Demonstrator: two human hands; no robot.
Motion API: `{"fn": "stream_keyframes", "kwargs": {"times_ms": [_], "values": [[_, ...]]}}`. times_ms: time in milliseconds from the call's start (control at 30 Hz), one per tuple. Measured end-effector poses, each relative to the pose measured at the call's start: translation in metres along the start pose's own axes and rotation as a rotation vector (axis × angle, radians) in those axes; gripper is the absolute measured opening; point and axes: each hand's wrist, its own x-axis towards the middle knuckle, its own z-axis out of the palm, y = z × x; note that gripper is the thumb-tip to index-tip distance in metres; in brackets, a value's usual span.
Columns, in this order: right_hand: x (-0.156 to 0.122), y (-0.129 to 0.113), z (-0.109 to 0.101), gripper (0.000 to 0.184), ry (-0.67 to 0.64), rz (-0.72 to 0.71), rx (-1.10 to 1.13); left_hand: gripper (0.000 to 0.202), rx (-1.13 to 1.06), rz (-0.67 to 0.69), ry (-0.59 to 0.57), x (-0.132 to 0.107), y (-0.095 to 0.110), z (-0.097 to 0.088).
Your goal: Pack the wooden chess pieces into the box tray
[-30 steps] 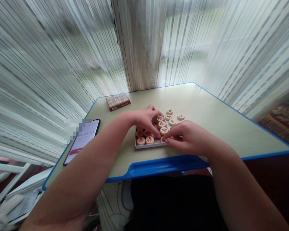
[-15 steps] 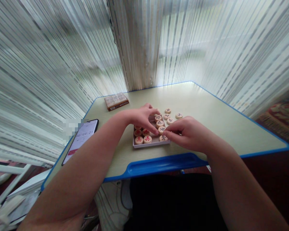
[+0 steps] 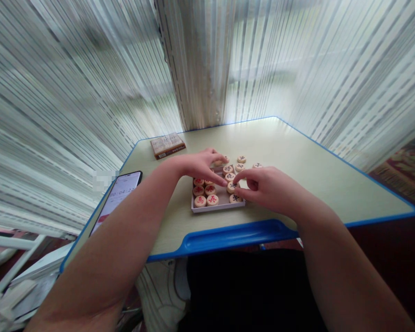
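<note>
A shallow white box [image 3: 218, 208] holds Chinese chess pieces: red-marked ones such as the front one [image 3: 212, 200] on its left, dark-marked ones such as the front right one [image 3: 234, 198] along its right side. My left hand [image 3: 202, 164] spans the box from the left with thumb and fingers spread. Its fingertips are by a piece [image 3: 226, 159] at the far end; its thumb tip comes close to the right column. Thumb and index finger of my right hand [image 3: 268, 186] are on a dark-marked piece [image 3: 231, 187] in that column. Part of the box is hidden under my left hand.
Several loose pieces, one of them a dark-marked piece [image 3: 241, 159], lie right of the box. A flat brown carton [image 3: 168, 145] is at the table's back left. A phone [image 3: 121, 193] showing a timer lies by the left edge. The table [image 3: 280, 138] has a blue rim.
My right index finger has lifted and stretched forward over the dark-marked piece. My left thumb has moved slightly up, away from the front of the box.
</note>
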Motion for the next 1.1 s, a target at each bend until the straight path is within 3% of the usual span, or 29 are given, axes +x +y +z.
{"fn": "stream_keyframes", "kwargs": {"times_ms": [633,1100], "values": [[-0.0004,-0.0012,-0.0015,0.023,0.009,0.044,-0.018,0.094,0.032,-0.004,-0.033,0.0049,0.0005,0.0022],[0.0008,0.0005,-0.0009,0.022,0.033,0.068,-0.034,0.085,-0.039,0.02,0.061,0.0068,-0.0057,0.0078]]}}
